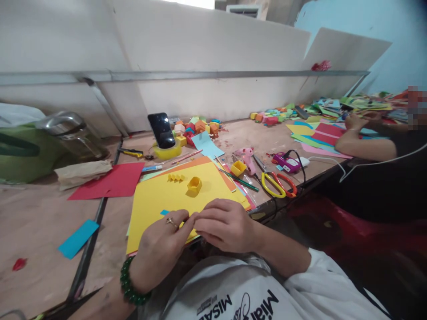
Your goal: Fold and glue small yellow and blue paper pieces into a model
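I'm watching both hands working over the near edge of the yellow sheet [150, 200], and I'm judging that a loose pinch could be spilling any small piece off the counter [36, 222]. The left hand [163, 242] and right hand [227, 224] are touching at the fingertips, each grip curling narrow; I can't tell what they're holding, since fingers are hiding it. Just beyond the left knuckles, a blue slip [164, 212] is lying on the sheet, risking a nudge. Farther up the sheet, an open yellow box [194, 186] is sitting where a careless sweep could be tipping it.
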{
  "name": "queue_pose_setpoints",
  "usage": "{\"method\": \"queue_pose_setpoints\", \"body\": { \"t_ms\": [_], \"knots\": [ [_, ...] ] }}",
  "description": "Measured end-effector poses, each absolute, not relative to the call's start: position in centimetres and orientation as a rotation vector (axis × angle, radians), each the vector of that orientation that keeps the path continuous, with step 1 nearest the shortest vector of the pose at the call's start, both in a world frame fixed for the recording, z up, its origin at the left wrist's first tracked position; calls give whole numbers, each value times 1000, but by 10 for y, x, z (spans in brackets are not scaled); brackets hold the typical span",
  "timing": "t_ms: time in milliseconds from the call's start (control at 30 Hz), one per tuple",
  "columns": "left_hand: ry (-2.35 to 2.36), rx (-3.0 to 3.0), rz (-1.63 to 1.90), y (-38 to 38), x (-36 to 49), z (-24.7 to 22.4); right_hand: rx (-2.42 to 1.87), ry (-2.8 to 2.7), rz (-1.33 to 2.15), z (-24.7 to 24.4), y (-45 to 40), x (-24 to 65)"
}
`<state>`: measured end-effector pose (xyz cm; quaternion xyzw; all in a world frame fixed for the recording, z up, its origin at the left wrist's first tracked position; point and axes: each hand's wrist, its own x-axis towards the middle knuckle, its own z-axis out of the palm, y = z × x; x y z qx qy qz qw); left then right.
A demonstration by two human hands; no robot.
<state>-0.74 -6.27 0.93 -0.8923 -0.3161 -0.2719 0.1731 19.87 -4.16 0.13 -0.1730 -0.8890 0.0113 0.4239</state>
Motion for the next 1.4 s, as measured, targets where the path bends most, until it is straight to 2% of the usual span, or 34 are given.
{"method": "queue_pose_setpoints", "body": {
  "t_ms": [133,267,433,633,900,1100,1400],
  "knots": [
    [-890,-2700,-1138,-64,-15,8,-438,-2091,251,5,-37,203],
    [-978,-2845,-1249,-59,-15,2,-392,-2044,61,1,-35,198],
    [-1236,-2696,-1002,-55,-13,-2,-511,-2134,-391,-8,-33,193],
    [-1300,-2661,-495,-62,-16,-12,-896,-2350,-487,-26,-27,183],
    [-1365,-2715,-426,-64,-10,-14,-1075,-2550,-342,-30,-27,177],
    [-1255,-2606,-405,-63,-14,-12,-815,-2634,-213,-36,-20,188],
    [-1453,-2703,-506,-63,-8,-9,-860,-2485,-305,-38,-21,183]
  ]
}}
